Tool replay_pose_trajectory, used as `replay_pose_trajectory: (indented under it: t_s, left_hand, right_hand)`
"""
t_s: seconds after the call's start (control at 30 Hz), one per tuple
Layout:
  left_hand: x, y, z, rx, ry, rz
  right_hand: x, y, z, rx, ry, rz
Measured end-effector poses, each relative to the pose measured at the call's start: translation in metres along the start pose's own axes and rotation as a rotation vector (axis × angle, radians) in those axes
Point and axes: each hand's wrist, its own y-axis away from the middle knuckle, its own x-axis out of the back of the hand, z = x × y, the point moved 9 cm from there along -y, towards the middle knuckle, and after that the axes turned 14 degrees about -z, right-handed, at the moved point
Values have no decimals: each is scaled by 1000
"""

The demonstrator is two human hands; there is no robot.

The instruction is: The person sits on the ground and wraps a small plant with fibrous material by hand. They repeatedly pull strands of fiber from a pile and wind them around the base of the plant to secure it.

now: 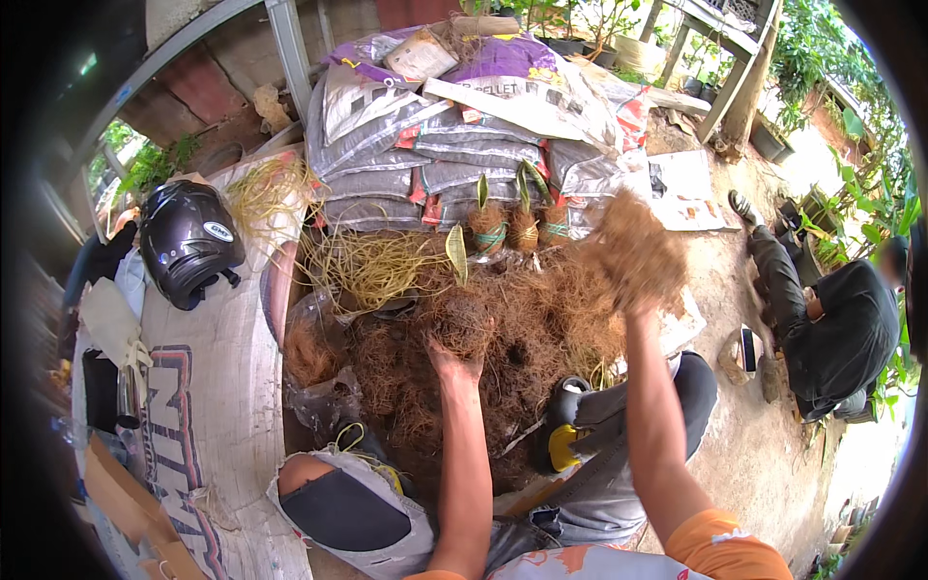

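My left hand (457,359) is closed around a ball of brown coconut fibre (458,322), from which a yellow-edged snake plant leaf (456,254) stands up. My right hand (641,306), raised on the right, grips a clump of loose coconut fibre (638,250), blurred by motion. Below and between the hands lies a heap of loose fibre (536,319). Behind it stand several small snake plants in fibre balls; one ball (488,228) is tied with green string. Yellow-green plastic strings (370,268) lie in a tangle at the heap's back left.
Stacked filled sacks (377,185) rise behind the heap. A black helmet (190,243) rests on a large printed white sack (246,348) at left. A person in dark clothing (841,333) sits at right, near a phone (748,349) on a stone. Plants and pots line the right side.
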Motion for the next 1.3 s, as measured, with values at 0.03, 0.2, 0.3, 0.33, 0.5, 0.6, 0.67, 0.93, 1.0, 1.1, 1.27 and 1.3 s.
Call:
replay_pose_trajectory:
  t_s: [0.03,0.2,0.3,0.33,0.5,0.6,0.67,0.93,1.0,1.1,1.27,1.3]
  left_hand:
    - [-4,1,-1,-7,-12,2]
    - [-43,7,22,-88,-92,-9]
    - [-58,13,27,-126,-13,-4]
    - [-55,15,29,-149,-45,-5]
    - [-48,30,14,-193,-1,188]
    - [-54,35,12,-202,-81,188]
    - [-48,37,11,-201,-120,214]
    - [-38,49,10,-275,-198,355]
    - [-33,50,10,-291,-227,357]
    - [-13,52,14,-344,-279,390]
    - [-44,58,31,-529,-720,305]
    - [-52,57,31,-539,-759,285]
  right_hand:
    - [-9,13,33,-43,-170,-23]
    - [-81,52,123,-105,-717,-167]
    - [-115,55,142,-54,-934,-258]
    - [-124,56,145,-30,-992,-297]
    - [-155,70,148,97,-1223,-578]
    - [-163,71,150,113,-1248,-614]
    - [-161,64,156,52,-1147,-459]
    - [-162,59,157,-54,-957,-272]
    - [-163,61,156,-70,-927,-253]
    - [-167,62,156,-88,-892,-237]
    - [-168,55,153,-100,-854,-210]
    - [-168,54,154,-104,-854,-205]
